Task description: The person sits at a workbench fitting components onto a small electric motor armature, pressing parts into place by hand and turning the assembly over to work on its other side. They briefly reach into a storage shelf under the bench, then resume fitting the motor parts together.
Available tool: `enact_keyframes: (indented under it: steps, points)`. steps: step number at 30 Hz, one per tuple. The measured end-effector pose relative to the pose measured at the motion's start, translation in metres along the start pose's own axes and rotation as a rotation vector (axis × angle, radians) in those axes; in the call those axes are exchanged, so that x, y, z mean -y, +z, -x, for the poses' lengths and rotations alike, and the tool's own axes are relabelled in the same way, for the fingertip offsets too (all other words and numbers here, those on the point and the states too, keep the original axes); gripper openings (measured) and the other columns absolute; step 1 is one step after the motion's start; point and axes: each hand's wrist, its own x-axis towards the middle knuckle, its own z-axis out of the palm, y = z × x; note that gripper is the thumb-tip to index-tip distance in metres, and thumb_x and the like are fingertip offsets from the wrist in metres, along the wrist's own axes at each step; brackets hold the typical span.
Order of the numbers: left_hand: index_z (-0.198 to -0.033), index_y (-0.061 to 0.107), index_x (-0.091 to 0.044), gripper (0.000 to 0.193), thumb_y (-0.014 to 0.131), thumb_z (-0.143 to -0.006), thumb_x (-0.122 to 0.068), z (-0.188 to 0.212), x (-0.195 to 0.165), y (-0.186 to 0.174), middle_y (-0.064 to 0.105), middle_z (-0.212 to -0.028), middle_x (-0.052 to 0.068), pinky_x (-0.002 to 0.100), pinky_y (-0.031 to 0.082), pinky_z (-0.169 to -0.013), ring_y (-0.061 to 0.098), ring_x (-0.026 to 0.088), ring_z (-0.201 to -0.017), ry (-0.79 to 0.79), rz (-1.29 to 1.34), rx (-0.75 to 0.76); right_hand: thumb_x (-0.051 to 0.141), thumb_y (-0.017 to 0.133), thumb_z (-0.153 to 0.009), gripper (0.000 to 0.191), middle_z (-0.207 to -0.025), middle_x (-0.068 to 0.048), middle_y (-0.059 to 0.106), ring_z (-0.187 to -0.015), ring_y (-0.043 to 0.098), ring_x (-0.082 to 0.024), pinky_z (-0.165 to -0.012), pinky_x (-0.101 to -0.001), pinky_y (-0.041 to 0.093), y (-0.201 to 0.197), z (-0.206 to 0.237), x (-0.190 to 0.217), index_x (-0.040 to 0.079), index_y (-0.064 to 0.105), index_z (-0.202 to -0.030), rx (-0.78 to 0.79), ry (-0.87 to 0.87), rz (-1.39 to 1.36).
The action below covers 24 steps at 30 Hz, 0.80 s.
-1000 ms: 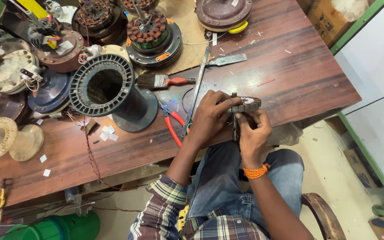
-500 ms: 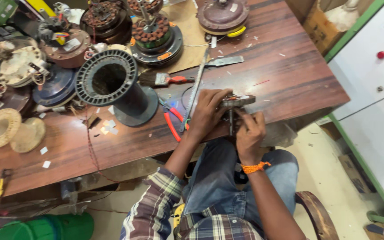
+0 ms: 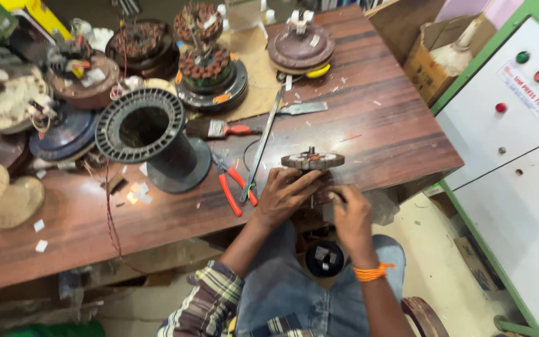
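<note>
While the long brown wooden table [image 3: 369, 118] takes up most of the shot, the white cabinet [image 3: 519, 175] with green edging and coloured buttons stands just off its right end. Next biggest on the bench is the big black slotted stator ring [image 3: 141, 128], sitting on a dark round base left of centre, with more round motor parts crowded behind it and to its left, including a copper-wound one [image 3: 204, 59] and a maroon domed cover [image 3: 301, 43] near the far edge. A long flat metal strip [image 3: 263, 146] lies slanted across the middle, with a red-handled brush [image 3: 219, 130] just left of it and red-handled pliers [image 3: 235, 187] near the front edge. Right at that front edge, the person's left hand [image 3: 285, 200] is curled around the underside of a small round toothed motor core [image 3: 313, 161], holding it up flat just above the table's lip. Their right hand [image 3: 350, 215], orange band at the wrist, is closed loosely just beside and below it, fingertips pinched near the core's shaft, though I can't tell if it's actually holding anything.
</note>
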Motion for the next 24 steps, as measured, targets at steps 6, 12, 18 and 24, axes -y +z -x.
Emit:
enact_keyframes:
  steps: [6,12,18,24]
  points:
    - [-0.137,0.070,-0.025,0.047,0.065,-0.090,-0.025,-0.001,0.007,0.003,0.058,-0.146,-0.011,0.037,0.043,-0.094,0.048,0.020,-0.111,0.006,0.128,-0.043,0.014,0.066,-0.095,0.018,-0.082,-0.006,0.075,-0.076,0.074,-0.013,-0.069,-0.0288,0.056,-0.021,-0.010,-0.016,0.000,0.073,-0.105,0.329,0.362,-0.221]
    - [-0.121,0.073,-0.017,0.036,0.068,-0.085,-0.019,-0.004,0.016,-0.003,0.067,-0.127,-0.005,0.038,0.046,-0.092,0.056,0.019,-0.107,-0.015,0.152,-0.083,0.013,0.063,-0.096,0.016,-0.084,-0.004,0.076,-0.081,0.075,-0.012,-0.075,-0.0272,0.058,-0.014,-0.022,-0.005,0.001,0.068,-0.105,0.326,0.333,-0.402]
    - [-0.116,0.075,-0.013,0.035,0.070,-0.081,-0.014,-0.004,0.026,-0.004,0.067,-0.104,0.000,0.036,0.052,-0.073,0.060,0.022,-0.086,-0.106,0.342,-0.072,0.012,0.065,-0.097,0.014,-0.071,0.000,0.058,-0.063,0.054,-0.011,-0.058,-0.0296,0.045,-0.018,-0.049,0.012,0.001,0.069,-0.104,0.375,0.379,-0.407]
    - [-0.104,0.072,-0.010,0.016,0.080,-0.090,-0.011,-0.007,0.002,0.002,0.071,-0.089,0.007,0.035,0.053,-0.068,0.069,0.024,-0.075,-0.532,0.688,-0.245,0.014,0.076,-0.091,0.016,-0.072,-0.011,0.059,-0.059,0.048,-0.011,-0.054,-0.0326,0.040,-0.020,-0.084,0.046,0.000,0.071,-0.099,0.334,-0.054,0.187]
